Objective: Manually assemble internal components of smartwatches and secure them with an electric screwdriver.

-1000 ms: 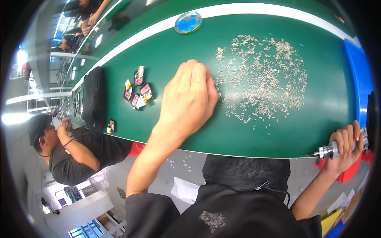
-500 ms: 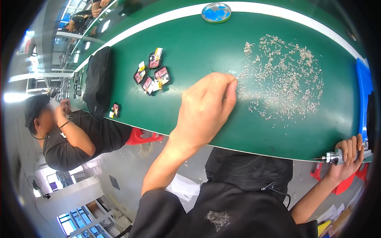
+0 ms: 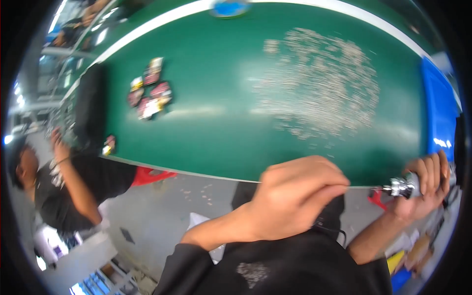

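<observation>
Over the table's near edge, close to my body, my left hand (image 3: 295, 199) is closed in a pinch with thumb and fingertips together. Whatever it pinches, if anything, is too small or blurred to name. At the right end of the edge, the fingers of my right hand (image 3: 424, 184) wrap round a silver rotary tool (image 3: 404, 187) with a shiny collar. Its thin tip points left toward my left hand, a short gap apart. Many tiny pale pin-like pieces (image 3: 324, 86) lie scattered on the green table (image 3: 211, 137) beyond both hands.
A blue tray (image 3: 439, 110) stands at the table's right end. Several small red-and-black packs (image 3: 156, 93) cluster at left, with one pack (image 3: 109, 145) apart. A black bag (image 3: 90, 108) lies farther left, near a seated co-worker (image 3: 73, 182). A round tin (image 3: 230, 8) sits at the far edge.
My left hand has moved from above the table, right and toward me, near the tool. My right hand keeps hold of the rotary tool. The view has shifted, blurring the scene.
</observation>
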{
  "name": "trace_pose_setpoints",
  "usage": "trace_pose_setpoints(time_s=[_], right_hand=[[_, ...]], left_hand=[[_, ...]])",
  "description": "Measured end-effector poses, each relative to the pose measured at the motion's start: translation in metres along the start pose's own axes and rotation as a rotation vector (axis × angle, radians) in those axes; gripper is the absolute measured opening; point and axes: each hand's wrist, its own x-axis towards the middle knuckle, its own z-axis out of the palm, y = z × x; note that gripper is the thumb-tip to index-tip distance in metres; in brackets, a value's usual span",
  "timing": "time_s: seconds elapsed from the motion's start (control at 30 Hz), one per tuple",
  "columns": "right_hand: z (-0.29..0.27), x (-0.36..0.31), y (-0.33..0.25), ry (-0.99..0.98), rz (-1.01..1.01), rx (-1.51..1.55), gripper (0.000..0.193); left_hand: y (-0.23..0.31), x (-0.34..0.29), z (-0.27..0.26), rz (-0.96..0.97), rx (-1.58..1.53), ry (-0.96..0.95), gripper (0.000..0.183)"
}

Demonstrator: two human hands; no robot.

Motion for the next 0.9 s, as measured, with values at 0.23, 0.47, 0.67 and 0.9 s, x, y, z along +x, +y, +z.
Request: trace_pose_setpoints(time_s=[0.23, 0.47, 0.67, 0.9], right_hand=[[0.041, 0.001, 0.042, -0.025, -0.007, 0.005, 0.011], [0.037, -0.002, 0.041, -0.061, -0.027, -0.012, 0.011], [0.031, 0.001, 0.043, -0.082, 0.002, -0.057, 0.012], [0.035, 0.002, 0.04, -0.116, -0.02, -0.135, 0.014]], left_hand=[[0.003, -0.018, 0.019, -0.344, -0.57, 0.075, 0.017], [0.006, -0.018, 0.032, -0.362, -0.531, 0.085, 0.026], [0.002, -0.017, 0.03, -0.369, -0.537, 0.085, 0.026], [0.008, -0.011, 0.03, -0.355, -0.337, 0.095, 0.015]])
